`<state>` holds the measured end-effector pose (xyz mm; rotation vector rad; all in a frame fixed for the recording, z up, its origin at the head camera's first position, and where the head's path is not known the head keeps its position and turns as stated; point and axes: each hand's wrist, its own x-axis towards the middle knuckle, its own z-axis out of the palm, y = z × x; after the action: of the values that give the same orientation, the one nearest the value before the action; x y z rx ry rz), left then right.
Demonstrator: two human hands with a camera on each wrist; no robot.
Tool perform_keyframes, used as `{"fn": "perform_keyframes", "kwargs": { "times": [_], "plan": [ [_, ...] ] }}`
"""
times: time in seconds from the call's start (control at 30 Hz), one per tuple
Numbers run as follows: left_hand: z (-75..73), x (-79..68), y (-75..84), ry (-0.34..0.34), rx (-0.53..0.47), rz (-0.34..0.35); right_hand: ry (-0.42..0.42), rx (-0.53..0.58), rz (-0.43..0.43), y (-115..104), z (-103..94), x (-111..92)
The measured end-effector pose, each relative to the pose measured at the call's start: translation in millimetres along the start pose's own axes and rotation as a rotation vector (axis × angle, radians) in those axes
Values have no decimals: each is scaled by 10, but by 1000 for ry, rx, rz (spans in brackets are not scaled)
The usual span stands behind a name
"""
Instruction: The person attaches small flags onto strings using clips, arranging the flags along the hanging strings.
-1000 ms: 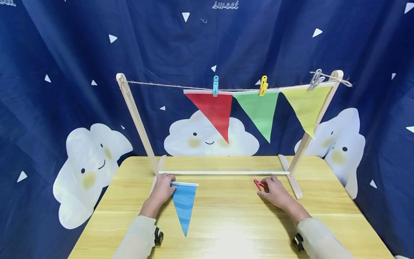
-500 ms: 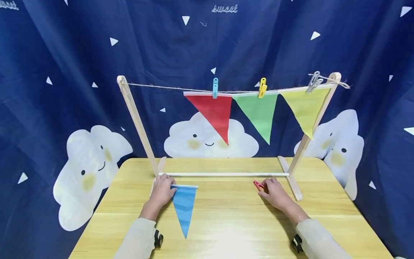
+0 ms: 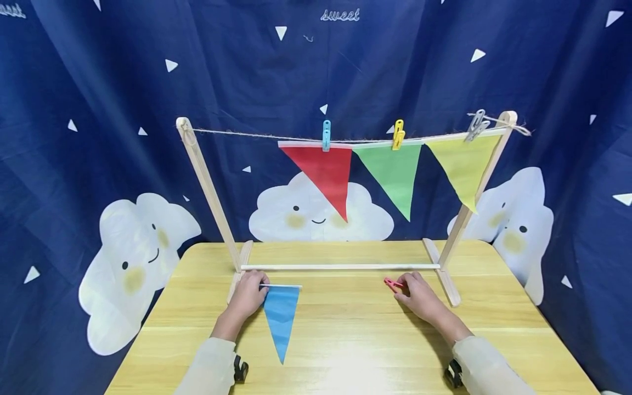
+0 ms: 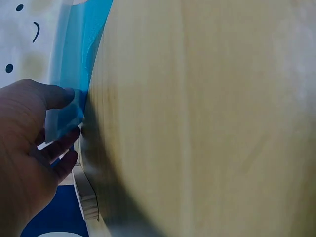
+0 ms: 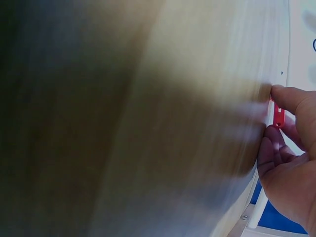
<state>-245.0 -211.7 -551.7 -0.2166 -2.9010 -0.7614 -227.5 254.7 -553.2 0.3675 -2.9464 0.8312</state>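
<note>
My left hand [image 3: 248, 293] pinches the top left corner of a blue triangular pennant [image 3: 282, 318] with a white strip along its upper edge. The pennant's point faces the near side of the table. In the left wrist view, thumb and fingers grip the strip end of the blue cloth [image 4: 71, 54]. Over the table's right half, my right hand [image 3: 419, 294] holds a small red clothespin [image 3: 393, 284] between thumb and fingers. The right wrist view shows part of this red clothespin [image 5: 279, 116] between the fingertips; the rest is hidden by the hand.
Behind my hands stands a wooden frame [image 3: 209, 192] with a low white crossbar [image 3: 340, 267]. Along its string [image 3: 247, 133] hang a red pennant [image 3: 328, 170], a green one [image 3: 396, 170] and a yellow one [image 3: 464, 162], clipped with blue, yellow and grey clothespins. A dark blue curtain [image 3: 237, 60] hangs behind.
The red clothespin has turned slightly and shifted a little left in my right hand. The pennant's white strip looks thinner, its top edge tipped. The head view has shifted slightly.
</note>
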Motion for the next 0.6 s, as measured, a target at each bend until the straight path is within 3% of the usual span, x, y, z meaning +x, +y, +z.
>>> {"fn": "perform_keyframes", "kwargs": {
  "times": [0.3,0.6],
  "plan": [
    [8,-33,-25,-7,-320,-60,11,68,-3,26,-3,-6],
    [-15,-43,-28,30,-490,-70,4,80,-16,46,-32,-4]
  ]
}}
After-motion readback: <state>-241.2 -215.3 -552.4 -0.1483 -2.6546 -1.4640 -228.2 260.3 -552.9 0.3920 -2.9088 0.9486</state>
